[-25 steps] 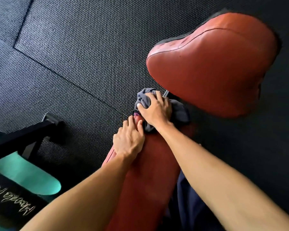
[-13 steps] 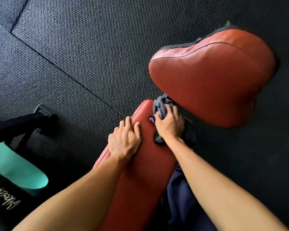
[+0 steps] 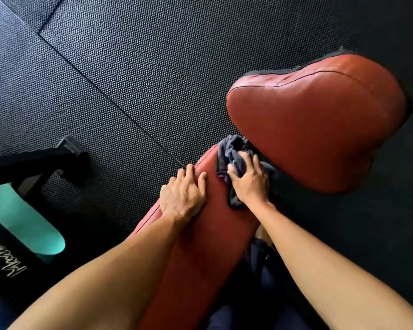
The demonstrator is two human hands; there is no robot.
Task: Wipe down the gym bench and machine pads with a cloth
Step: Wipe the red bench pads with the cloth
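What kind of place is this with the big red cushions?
Most likely a gym: black rubber floor matting, a long red padded bench with a wide red pad beyond it, and a black metal frame at left.

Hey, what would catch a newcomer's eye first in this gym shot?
The big rust-red seat pad at upper right stands out against the dark rubber floor. At centre, the right hand holds a bunched grey cloth on the far end of the long red bench pad, while the left hand rests on that pad's left edge. A teal pad glows at far left.
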